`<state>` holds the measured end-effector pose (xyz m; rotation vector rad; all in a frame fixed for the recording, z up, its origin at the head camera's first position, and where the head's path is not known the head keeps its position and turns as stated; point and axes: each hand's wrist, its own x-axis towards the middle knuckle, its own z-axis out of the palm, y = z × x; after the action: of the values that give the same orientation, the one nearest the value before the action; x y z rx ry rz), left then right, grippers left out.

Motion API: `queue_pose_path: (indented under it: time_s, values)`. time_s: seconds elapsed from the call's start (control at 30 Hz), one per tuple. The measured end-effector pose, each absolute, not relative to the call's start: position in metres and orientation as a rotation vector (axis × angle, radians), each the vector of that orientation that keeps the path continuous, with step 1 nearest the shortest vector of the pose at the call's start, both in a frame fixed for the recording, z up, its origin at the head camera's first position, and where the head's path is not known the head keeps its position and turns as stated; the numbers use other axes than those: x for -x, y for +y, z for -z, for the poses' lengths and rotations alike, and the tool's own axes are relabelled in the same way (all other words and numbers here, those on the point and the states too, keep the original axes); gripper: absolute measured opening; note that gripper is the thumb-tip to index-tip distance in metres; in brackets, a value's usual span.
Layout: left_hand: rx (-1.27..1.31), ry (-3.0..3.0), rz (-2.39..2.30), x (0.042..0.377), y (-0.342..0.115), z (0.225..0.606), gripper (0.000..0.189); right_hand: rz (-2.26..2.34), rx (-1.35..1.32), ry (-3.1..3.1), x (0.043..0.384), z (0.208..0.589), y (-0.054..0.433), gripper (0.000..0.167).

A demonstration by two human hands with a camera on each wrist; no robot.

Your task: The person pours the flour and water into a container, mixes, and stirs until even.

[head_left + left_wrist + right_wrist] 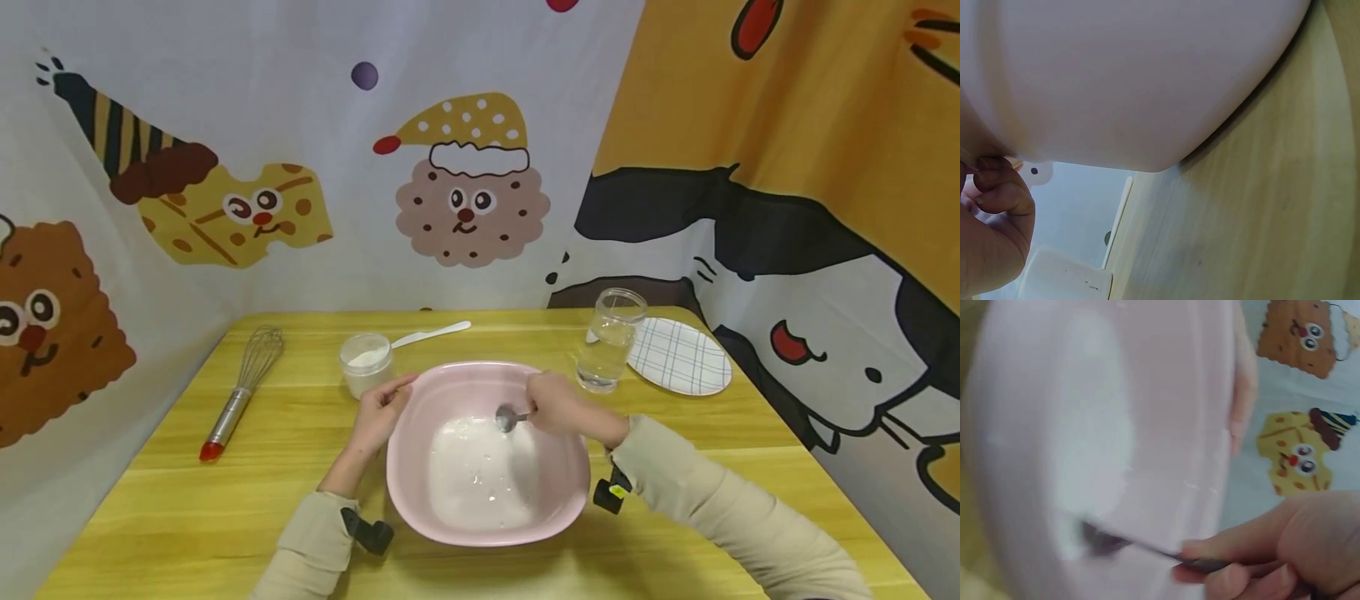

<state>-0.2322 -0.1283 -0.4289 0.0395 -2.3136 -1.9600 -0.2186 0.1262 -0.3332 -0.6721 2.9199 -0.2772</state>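
A pink basin (489, 373) holds a milky white liquid (483, 479) with a few bubbles on its surface. My left hand (381, 414) grips the basin's left rim; in the left wrist view its curled fingers (1004, 194) meet the rim beside the outer wall. Over the right side of the basin, my right hand (558, 404) holds a metal spoon (507, 418) by its handle. The spoon's bowl is inside the basin, dark and blurred in the right wrist view; whether it touches the liquid I cannot tell.
Behind the left hand stands a clear jar (366, 367) of white powder, with a white plastic utensil (431, 335) beside it. A whisk (242, 392) lies at the left. At the back right are a glass jar of water (609, 343) and a checked plate (681, 357).
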Motion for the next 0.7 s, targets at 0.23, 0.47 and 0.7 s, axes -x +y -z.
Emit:
queue_pose_path:
  time_s: [0.23, 0.47, 0.7]
  values:
    - [-0.04, -2.31, 1.97, 0.233, -0.129, 0.43, 0.028, 0.191, 0.885, 2.6, 0.22, 0.309, 0.151, 0.015]
    - [-0.04, -2.317, 1.954, 0.233, -0.128, 0.43, 0.028, 0.538, 1.03, 2.173, 0.216, 0.33, 0.149, 0.006]
    - [-0.026, -2.301, 1.943, 0.232, -0.127, 0.429, 0.027, 0.691, 1.09, 2.36, 0.207, 0.362, 0.125, 0.007]
